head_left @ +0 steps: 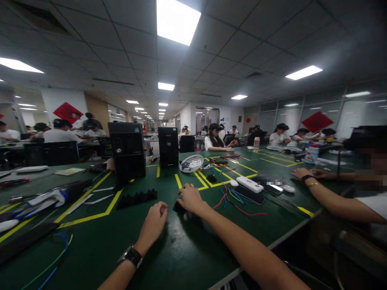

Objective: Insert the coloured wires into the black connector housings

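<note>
My left hand (153, 224), with a dark watch (130, 257) on its wrist, is over the green table with its fingers curled in. Whatever its fingers may hold is hidden. Just beyond it lies a row of small black parts (137, 198), too dark to name. My right hand (191, 199) wears a ring and reaches to the table a little farther to the right. Its fingers bend down around a small black part (179, 208), mostly covered by the hand. Another small black part (211, 178) lies farther off.
Two black boxes (168, 147) stand at the back beside a white basket (191, 163). Red and blue wires (234, 197), a white device (249, 184) and phones lie right. A co-worker's arm (332, 199) rests at far right. Tools and a blue-white bundle (42, 205) lie left.
</note>
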`<state>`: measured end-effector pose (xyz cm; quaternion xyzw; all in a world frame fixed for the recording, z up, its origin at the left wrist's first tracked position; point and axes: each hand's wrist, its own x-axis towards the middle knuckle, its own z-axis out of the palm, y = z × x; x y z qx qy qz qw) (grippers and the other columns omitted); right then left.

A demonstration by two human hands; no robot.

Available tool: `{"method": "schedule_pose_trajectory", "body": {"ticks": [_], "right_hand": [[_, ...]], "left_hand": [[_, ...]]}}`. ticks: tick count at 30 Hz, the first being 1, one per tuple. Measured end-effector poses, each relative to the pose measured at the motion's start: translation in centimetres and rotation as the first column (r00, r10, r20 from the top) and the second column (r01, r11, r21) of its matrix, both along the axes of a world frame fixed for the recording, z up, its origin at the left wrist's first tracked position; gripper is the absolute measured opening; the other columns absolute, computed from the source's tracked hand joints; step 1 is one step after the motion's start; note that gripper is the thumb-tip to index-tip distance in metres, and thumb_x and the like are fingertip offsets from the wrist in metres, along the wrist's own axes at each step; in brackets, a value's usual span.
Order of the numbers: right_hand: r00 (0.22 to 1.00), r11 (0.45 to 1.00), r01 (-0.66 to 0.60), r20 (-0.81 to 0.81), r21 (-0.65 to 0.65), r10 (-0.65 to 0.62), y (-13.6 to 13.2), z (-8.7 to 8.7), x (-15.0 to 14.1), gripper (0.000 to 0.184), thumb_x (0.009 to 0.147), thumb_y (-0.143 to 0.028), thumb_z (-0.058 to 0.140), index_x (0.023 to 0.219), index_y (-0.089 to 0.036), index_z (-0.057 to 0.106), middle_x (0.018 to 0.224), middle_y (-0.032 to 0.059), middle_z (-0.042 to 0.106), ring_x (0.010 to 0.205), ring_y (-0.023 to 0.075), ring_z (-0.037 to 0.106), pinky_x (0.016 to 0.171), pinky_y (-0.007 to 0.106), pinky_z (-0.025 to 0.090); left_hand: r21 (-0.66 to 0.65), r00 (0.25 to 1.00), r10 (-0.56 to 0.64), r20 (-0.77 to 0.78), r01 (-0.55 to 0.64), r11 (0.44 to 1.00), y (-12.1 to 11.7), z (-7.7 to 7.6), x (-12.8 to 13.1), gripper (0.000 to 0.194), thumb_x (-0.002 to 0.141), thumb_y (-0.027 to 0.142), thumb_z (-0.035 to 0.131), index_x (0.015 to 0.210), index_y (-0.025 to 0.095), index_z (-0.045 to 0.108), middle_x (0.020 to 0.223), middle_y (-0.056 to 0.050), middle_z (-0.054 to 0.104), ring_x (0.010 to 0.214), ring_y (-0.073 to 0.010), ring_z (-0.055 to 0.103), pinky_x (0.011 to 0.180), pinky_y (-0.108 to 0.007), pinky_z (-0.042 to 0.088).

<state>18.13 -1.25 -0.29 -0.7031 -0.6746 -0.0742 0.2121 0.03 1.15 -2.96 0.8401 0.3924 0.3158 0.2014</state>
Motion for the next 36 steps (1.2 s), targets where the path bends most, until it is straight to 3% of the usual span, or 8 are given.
{"method": "schedule_pose_trajectory", "body": {"ticks": [4, 13, 17, 22, 25, 29, 32, 36], "right_hand": [[0.998, 0.986, 0.012, -0.058, -0.166, -0.022, -1.1, 0.3, 0.1, 0.037, 0.08, -0.045, 0.05, 0.092, -0.016, 0.071, 0.095, 0.0152, 0.068, 0.093, 0.0294, 0.062, 0.076, 0.038, 0.048], [0.942, 0.967, -0.19, -0.309, -0.171, 0.131, -0.4, -0.5, -1.6, 0.033, 0.075, -0.041, 0.059, 0.096, -0.017, 0.071, 0.092, 0.009, 0.072, 0.084, 0.0222, 0.067, 0.07, 0.027, 0.051], [0.855, 0.929, -0.305, -0.489, -0.208, 0.171, 0.2, -1.4, -1.6, 0.027, 0.084, -0.03, 0.051, 0.098, -0.018, 0.07, 0.089, 0.0038, 0.072, 0.056, 0.0108, 0.064, 0.049, 0.017, 0.049], [0.588, 0.883, -0.449, -0.789, -0.138, 0.176, 0.3, -1.4, -2.1, 0.021, 0.083, -0.019, 0.053, 0.095, -0.011, 0.068, 0.083, 0.0046, 0.069, 0.049, 0.0065, 0.059, 0.042, 0.014, 0.046], [0.616, 0.883, -0.453, -0.759, -0.121, 0.212, -0.1, -0.5, -2.3, 0.018, 0.085, -0.016, 0.053, 0.094, -0.012, 0.068, 0.075, 0.0009, 0.068, 0.048, 0.0048, 0.056, 0.043, 0.012, 0.046], [0.738, 0.937, -0.318, -0.658, -0.145, 0.149, -0.5, 1.1, -0.4, 0.015, 0.085, -0.016, 0.056, 0.094, -0.014, 0.068, 0.079, -0.0013, 0.068, 0.062, 0.0083, 0.062, 0.057, 0.017, 0.051], [0.833, 0.991, -0.04, -0.552, -0.129, -0.038, -0.9, 2.4, 3.1, 0.024, 0.089, -0.029, 0.055, 0.107, -0.013, 0.06, 0.105, 0.0056, 0.062, 0.089, 0.017, 0.061, 0.076, 0.033, 0.053], [0.846, 0.941, 0.314, -0.413, -0.124, -0.337, -2.1, 3.3, 7.6, 0.034, 0.089, -0.032, 0.055, 0.117, -0.014, 0.053, 0.117, 0.0101, 0.055, 0.099, 0.0203, 0.058, 0.083, 0.04, 0.05]], "left_hand": [[-0.045, 0.998, 0.013, -0.055, -0.016, 0.999, 0.4, -0.4, -0.1, 0.043, 0.086, 0.042, 0.03, 0.105, 0.014, 0.057, 0.095, -0.01, 0.061, 0.092, -0.0241, 0.055, 0.081, -0.035, 0.04], [-0.064, 0.976, -0.011, -0.219, -0.003, 0.998, 0.5, -1.2, 0.2, 0.062, 0.086, 0.059, 0.025, 0.116, 0.017, 0.059, 0.105, -0.013, 0.061, 0.1, -0.0291, 0.053, 0.086, -0.041, 0.038], [-0.088, 0.976, -0.019, -0.219, 0.0, 0.996, 0.5, -1.0, 0.1, 0.063, 0.083, 0.064, 0.03, 0.111, 0.017, 0.062, 0.101, -0.012, 0.061, 0.099, -0.0298, 0.054, 0.085, -0.042, 0.038], [-0.094, 0.998, -0.045, -0.047, 0.041, 0.995, -0.2, -0.6, 0.1, 0.055, 0.082, 0.062, 0.036, 0.105, 0.018, 0.06, 0.102, -0.01, 0.057, 0.099, -0.0268, 0.055, 0.086, -0.04, 0.04], [-0.051, 0.996, -0.029, 0.079, 0.033, 0.998, -0.4, -0.5, 0.3, 0.052, 0.079, 0.06, 0.044, 0.104, 0.016, 0.059, 0.103, -0.01, 0.054, 0.095, -0.0255, 0.055, 0.084, -0.039, 0.042], [-0.009, 0.992, -0.092, 0.089, 0.093, 0.996, -0.5, -0.3, 0.5, 0.052, 0.075, 0.053, 0.056, 0.11, 0.015, 0.055, 0.103, -0.01, 0.055, 0.091, -0.024, 0.055, 0.082, -0.037, 0.043], [-0.015, 0.988, -0.153, 0.01, 0.153, 0.988, -0.8, 0.0, 0.3, 0.047, 0.077, 0.048, 0.056, 0.111, 0.016, 0.055, 0.102, -0.009, 0.058, 0.094, -0.0235, 0.054, 0.084, -0.036, 0.041], [0.011, 0.97, -0.228, -0.084, 0.23, 0.973, -1.1, 0.2, -0.1, 0.042, 0.083, 0.048, 0.047, 0.109, 0.018, 0.06, 0.107, -0.01, 0.059, 0.102, -0.0237, 0.052, 0.091, -0.037, 0.038]]}}
